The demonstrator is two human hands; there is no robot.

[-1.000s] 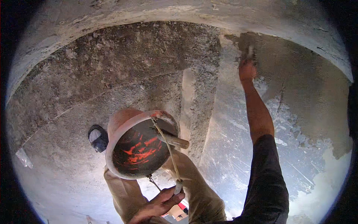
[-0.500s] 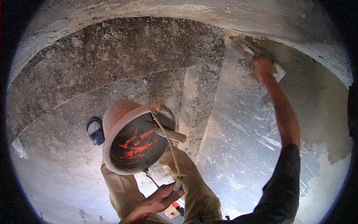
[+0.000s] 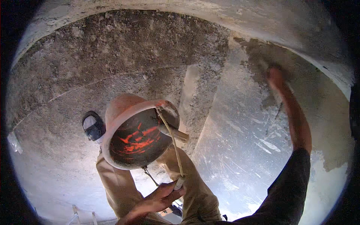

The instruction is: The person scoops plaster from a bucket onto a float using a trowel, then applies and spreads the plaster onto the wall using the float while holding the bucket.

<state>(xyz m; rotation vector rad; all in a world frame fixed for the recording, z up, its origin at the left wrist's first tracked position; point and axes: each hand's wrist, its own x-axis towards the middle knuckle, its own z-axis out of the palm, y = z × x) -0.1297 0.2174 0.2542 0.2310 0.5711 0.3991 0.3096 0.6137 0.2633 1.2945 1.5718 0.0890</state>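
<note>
Mortar coat (image 3: pixel 258 56): damp-looking grey-brown layer at upper right, ragged where it meets the pale, scratched surface (image 3: pixel 240 123).
Right hand (image 3: pixel 276 77): blurred over the coat; cannot tell whether it grips a tool.
Left hand (image 3: pixel 163 197): closed round the pale handle grip (image 3: pixel 180 182) of the bucket (image 3: pixel 120 108).
Spreading: probably the step in hand; the next move seems to call for even pressure.
Bucket: round, scuffed, orange-red streaks inside; cylindrical wooden handle (image 3: pixel 180 135) at its rim.
Dark ground (image 3: pixel 131 48): coarse, pitted.
</note>
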